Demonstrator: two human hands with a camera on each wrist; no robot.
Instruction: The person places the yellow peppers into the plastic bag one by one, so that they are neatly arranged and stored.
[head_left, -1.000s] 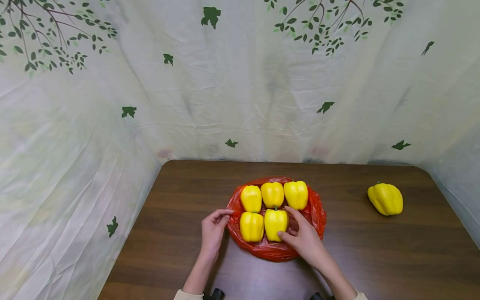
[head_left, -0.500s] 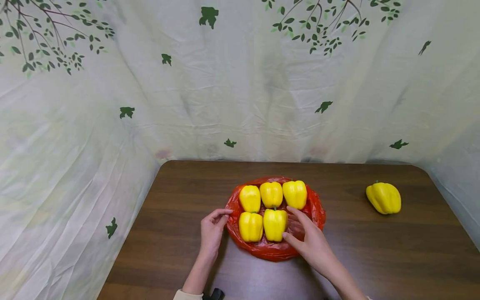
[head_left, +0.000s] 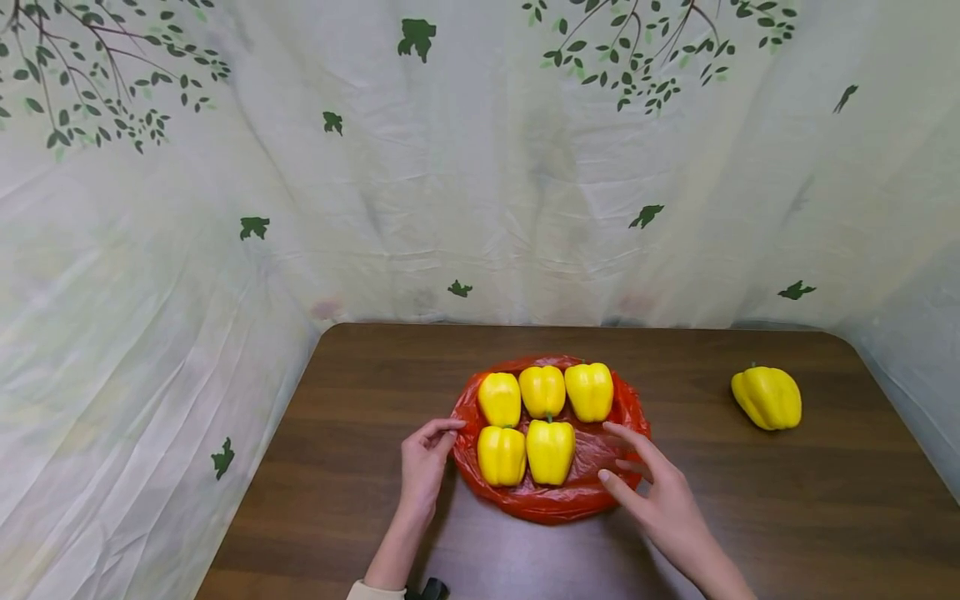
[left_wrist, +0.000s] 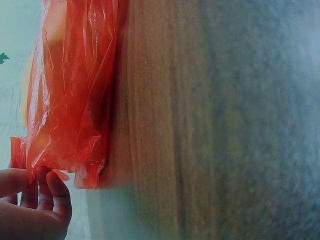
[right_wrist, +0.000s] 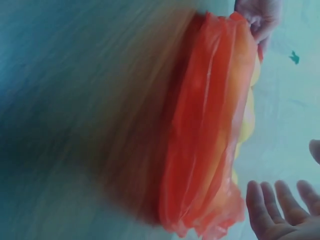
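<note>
A red plastic bag lies spread open in the middle of the table, its rim rolled low. Inside are several yellow bell peppers, three in the back row and two in front, with a bare patch at the front right. My left hand pinches the bag's left rim between thumb and fingers; the left wrist view shows the red plastic caught there. Over the bag's right edge hovers my right hand, fingers spread and holding nothing, apart from the peppers.
One more yellow bell pepper lies on its side at the right of the brown wooden table. Behind the table's back edge hangs a pale curtain printed with green leaves.
My right hand has let go of the front right pepper in the bag and drawn away to the right. The left hand stays at the bag's rim.
</note>
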